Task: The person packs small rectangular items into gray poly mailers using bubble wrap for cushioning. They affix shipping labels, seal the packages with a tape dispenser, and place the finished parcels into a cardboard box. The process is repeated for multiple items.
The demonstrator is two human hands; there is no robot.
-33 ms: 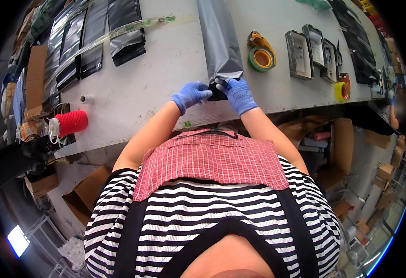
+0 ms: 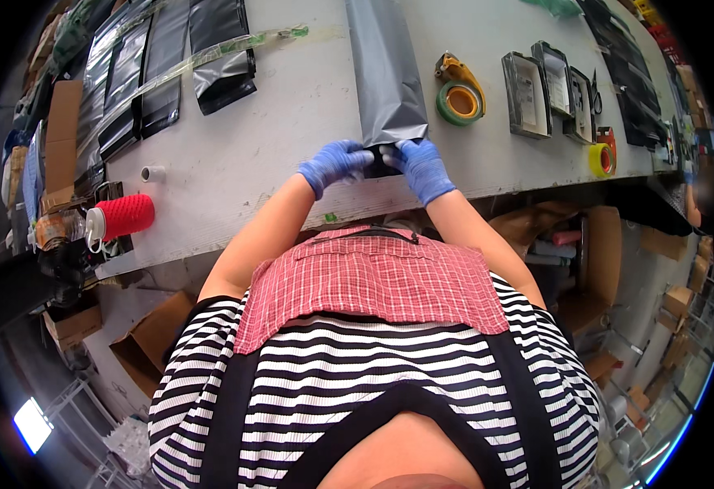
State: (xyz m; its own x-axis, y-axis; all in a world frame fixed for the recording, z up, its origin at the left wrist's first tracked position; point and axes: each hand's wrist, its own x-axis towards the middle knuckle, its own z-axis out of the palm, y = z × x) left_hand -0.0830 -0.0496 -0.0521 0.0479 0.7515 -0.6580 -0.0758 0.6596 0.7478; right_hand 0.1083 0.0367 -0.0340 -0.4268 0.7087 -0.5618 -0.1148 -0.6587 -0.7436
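Note:
A long grey plastic mailing bag (image 2: 391,81) lies on the table, running away from me, its black inside showing at the near end. My right hand (image 2: 422,169), in a blue glove, closes on the right side of that open end, with fingertips on the edge. At the left side of the same end, my left hand (image 2: 332,168), also gloved in blue, has curled fingers against the black part; slight blur covers its fingertips. Whatever is inside the bag is hidden.
Right of the bag lie a yellow tape dispenser (image 2: 459,91), open black-edged boxes (image 2: 526,96) and a yellow tape roll (image 2: 601,160). Bundled dark bags (image 2: 223,61) lie at left under clear tape. A red-sleeved bottle (image 2: 125,217) stands near the left table edge (image 2: 202,244).
My left hand has moved slightly up, its fingers now closer to the bag's black end. The right hand and the bag's near end have shifted very little.

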